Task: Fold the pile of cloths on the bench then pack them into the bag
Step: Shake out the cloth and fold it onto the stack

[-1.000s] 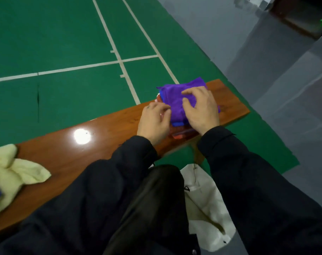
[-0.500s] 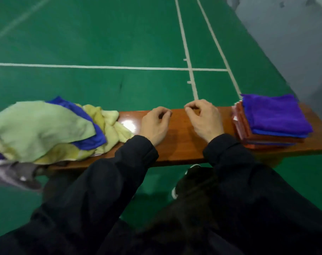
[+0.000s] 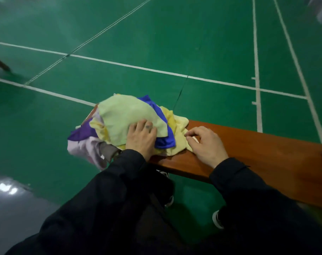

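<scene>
Where the bench [image 3: 248, 144] carries the unfolded pile of cloths [image 3: 130, 124] at its far left end, the left hand [image 3: 140, 138] lies palm-down on the near side of the pile, fingers spread flat over the light green cloth [image 3: 123, 115] that forms the top layer; no closed grasp is visible. A blue cloth [image 3: 165, 137] emerges from under the green one just right of the left hand, and a purple cloth [image 3: 83, 131] and a pale lilac cloth [image 3: 83, 150] hang over the bench edge to its left. The right hand [image 3: 206, 146] rests on the bench surface to the right of the pile, its fingers curled and its fingertips pinching the corner of a pale yellow cloth [image 3: 180, 133]. Both hands extend from black sleeves [image 3: 248, 190].
</scene>
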